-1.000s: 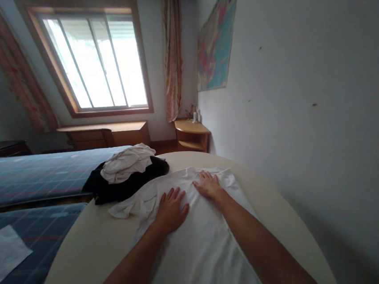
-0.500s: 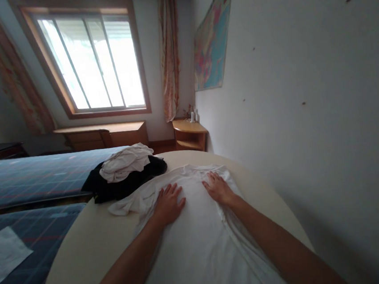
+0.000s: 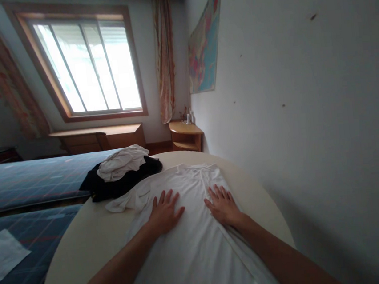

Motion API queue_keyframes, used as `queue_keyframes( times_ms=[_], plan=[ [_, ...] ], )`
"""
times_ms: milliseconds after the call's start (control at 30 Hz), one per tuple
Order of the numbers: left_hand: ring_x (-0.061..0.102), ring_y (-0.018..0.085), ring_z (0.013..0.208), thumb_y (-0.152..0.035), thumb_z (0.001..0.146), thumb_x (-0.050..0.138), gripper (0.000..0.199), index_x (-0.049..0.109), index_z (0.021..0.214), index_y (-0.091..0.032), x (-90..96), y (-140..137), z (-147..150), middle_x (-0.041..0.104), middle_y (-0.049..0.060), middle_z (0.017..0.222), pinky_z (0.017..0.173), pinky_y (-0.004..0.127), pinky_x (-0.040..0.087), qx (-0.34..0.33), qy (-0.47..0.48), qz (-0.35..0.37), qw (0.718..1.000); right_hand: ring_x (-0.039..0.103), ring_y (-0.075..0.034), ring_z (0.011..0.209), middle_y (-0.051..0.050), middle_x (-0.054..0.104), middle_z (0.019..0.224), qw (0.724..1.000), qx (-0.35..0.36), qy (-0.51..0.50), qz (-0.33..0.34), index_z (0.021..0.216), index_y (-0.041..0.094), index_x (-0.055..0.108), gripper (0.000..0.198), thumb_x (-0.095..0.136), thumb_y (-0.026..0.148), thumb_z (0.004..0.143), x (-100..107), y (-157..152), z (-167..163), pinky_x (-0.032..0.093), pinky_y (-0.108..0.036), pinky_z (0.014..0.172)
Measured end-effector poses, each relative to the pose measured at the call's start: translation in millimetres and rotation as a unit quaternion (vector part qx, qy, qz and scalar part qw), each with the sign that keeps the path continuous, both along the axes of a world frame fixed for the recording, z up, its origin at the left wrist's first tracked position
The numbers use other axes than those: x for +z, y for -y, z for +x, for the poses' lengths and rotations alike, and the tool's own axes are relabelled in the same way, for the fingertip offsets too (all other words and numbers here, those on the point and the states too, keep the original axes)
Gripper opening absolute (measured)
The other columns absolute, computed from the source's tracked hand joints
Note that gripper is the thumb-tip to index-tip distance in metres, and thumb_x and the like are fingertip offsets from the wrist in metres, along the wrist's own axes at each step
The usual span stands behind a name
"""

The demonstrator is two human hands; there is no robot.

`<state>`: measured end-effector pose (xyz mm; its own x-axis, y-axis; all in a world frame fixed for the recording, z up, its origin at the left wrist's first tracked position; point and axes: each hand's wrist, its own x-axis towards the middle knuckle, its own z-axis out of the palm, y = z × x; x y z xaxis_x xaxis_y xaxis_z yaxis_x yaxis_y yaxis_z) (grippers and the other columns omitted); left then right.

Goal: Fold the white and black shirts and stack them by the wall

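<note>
A white shirt (image 3: pixel 196 244) lies spread over the round table (image 3: pixel 76 255), its collar at the far side and one sleeve out to the left. My left hand (image 3: pixel 164 213) rests flat on the left part of the cloth, fingers spread. On the right part, near a long fold along that edge, my right hand (image 3: pixel 222 206) lies flat with its fingers apart. Neither hand grips the fabric. Small creases run across the shirt between the hands and up to the collar.
Black clothing (image 3: pixel 113 185) with a crumpled light garment (image 3: pixel 122 162) on top sits at the table's far left edge. Beds with blue plaid mattresses (image 3: pixel 28 179) stand to the left, a paper sheet (image 3: pixel 2 256) on the nearer one. A white wall (image 3: pixel 312 161) bounds the right side.
Both hands have slid a little toward me over the shirt, still flat on it. More of the cloth near the collar shows. The view has shifted slightly.
</note>
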<state>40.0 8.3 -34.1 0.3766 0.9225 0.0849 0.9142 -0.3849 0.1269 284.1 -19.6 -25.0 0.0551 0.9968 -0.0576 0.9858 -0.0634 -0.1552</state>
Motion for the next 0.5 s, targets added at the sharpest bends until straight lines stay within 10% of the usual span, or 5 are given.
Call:
queue_keyframes(
  times_ms=[500],
  plan=[
    [0.015,0.037,0.148,-0.063,0.094,0.027,0.069,0.033,0.151,-0.025,-1.7,-68,4,0.021,0.009,0.162,0.113,0.063,0.017,0.060,0.001,-0.008,0.998,0.004,-0.027,0.150,-0.005,0.006,0.165,0.999,0.045,-0.003,-0.023,0.157,0.024,0.015,0.067,0.023,0.054,0.098,5,-96,6,0.006,-0.046,0.119]
  ],
)
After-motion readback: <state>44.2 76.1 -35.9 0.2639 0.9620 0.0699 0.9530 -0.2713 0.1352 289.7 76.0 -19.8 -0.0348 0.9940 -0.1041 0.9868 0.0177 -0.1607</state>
